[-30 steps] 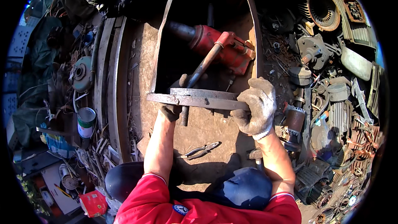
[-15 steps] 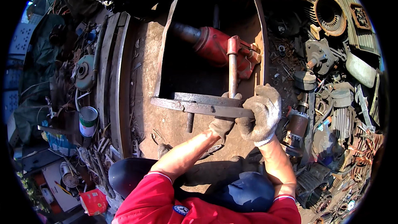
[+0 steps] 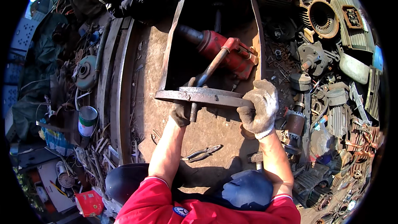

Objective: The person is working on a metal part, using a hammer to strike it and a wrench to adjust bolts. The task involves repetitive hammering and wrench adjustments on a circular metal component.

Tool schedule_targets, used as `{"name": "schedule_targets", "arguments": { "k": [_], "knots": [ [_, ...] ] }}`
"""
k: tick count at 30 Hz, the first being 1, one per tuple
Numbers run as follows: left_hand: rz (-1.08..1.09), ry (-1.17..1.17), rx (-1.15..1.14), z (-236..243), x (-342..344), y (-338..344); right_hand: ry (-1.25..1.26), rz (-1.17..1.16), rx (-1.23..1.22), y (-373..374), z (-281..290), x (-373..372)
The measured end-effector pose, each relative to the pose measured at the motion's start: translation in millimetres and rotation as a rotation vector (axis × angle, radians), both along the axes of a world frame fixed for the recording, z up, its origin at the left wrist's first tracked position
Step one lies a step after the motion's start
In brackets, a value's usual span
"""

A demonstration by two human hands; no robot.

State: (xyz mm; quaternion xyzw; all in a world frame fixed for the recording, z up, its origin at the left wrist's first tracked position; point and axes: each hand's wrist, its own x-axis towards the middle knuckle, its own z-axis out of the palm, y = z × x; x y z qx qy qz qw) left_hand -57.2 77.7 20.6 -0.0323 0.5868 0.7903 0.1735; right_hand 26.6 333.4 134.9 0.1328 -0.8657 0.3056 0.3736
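A red hydraulic jack lies tilted inside a dark metal frame. Its lever handle slants down and left toward a thick steel flange at the frame's near end. My gloved left hand reaches up behind the flange, its fingertips showing at the handle's lower end; the flange hides most of the grip. At the flange's right end, my gloved right hand curls its fingers around the rim. A threaded stud projects from the flange beside my left hand.
Pliers lie on the ground between my forearms, with a hammer near my right knee. Long metal beams run along the left, near a paint can. Motor housings and scrap parts crowd the right side.
My left hand has moved left behind the flange, and the jack's handle has swung left with it, from upright to slanting. My right hand stays on the flange's right end. The pliers are now uncovered.
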Motion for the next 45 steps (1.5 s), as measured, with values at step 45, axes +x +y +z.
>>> {"name": "schedule_targets", "arguments": {
  "k": [45],
  "knots": [
    [-0.067, -0.274, -0.02, -8.7, 57.0, 88.2, -1.476, -0.816, -0.138, -55.4, -207.2, 389.0]
  ]
}}
